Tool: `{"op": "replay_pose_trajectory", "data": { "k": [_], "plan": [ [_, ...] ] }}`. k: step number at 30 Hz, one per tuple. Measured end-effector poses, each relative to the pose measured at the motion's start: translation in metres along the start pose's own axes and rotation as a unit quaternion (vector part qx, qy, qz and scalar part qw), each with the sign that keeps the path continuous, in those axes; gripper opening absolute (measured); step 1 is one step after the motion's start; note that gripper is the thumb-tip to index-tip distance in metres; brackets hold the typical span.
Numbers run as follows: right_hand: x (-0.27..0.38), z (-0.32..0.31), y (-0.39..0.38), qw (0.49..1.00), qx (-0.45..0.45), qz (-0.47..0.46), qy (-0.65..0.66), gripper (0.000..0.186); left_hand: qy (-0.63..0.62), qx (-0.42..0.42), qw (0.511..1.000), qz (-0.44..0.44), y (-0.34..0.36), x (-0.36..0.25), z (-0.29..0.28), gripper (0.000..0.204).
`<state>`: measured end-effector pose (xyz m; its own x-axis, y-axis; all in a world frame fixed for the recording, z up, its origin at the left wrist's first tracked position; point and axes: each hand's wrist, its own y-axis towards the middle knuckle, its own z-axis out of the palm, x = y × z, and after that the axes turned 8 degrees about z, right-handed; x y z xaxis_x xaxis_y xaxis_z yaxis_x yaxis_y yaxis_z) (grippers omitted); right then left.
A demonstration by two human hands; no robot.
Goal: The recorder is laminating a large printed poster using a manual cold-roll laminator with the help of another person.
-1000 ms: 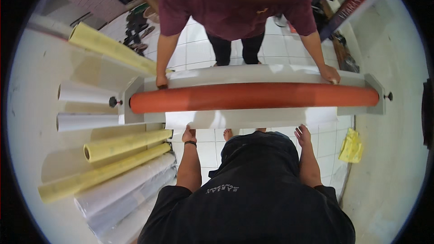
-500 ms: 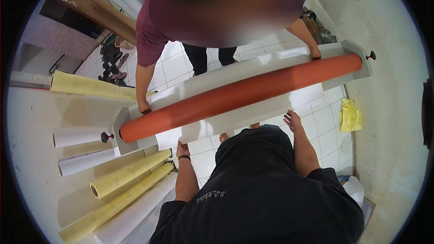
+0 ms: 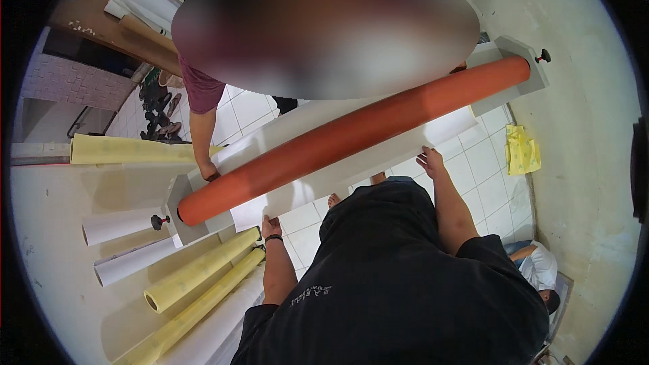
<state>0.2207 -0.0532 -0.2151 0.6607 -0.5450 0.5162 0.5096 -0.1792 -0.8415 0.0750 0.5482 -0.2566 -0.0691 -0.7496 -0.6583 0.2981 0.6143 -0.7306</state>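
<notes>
A long orange roller (image 3: 351, 129) lies diagonally in a grey frame (image 3: 516, 86) with black knobs at both ends. A white sheet (image 3: 312, 184) extends from beneath it toward me. My left hand (image 3: 271, 226) grips the sheet's near edge at its left part, fingers closed on it. My right hand (image 3: 430, 161) is at the edge farther right, fingers apart and bent, fingertips by the paper. Opposite me a co-worker in maroon (image 3: 203, 85) has a hand (image 3: 209, 169) at the frame behind the roller's left end; their other hand is mostly hidden.
Yellow rolls (image 3: 189, 270) and white rolls (image 3: 132, 260) lie along the left wall. Sandals (image 3: 162, 125) sit on the tiled floor behind. A folded yellow item (image 3: 522, 149) is by the right wall. Another person in white (image 3: 539, 265) is at lower right.
The roller and frame now slant, right end higher in view and left end lower. My right hand sits higher, my left lower. A person in white has come into view at lower right.
</notes>
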Motion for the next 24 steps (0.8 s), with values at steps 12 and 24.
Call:
{"op": "replay_pose_trajectory", "data": {
  "k": [12,24],
  "plan": [
    [0.001,0.007,-0.002,1.000,-0.019,-0.004,-0.012,0.033,0.040,-0.052,0.998,-0.002,-0.002,-0.001,0.002,0.018],
    [-0.006,-0.006,0.019,0.999,0.011,-0.014,-0.027,0.032,0.033,-0.063,0.997,0.043,0.003,0.009,-0.011,0.030]
  ]
}}
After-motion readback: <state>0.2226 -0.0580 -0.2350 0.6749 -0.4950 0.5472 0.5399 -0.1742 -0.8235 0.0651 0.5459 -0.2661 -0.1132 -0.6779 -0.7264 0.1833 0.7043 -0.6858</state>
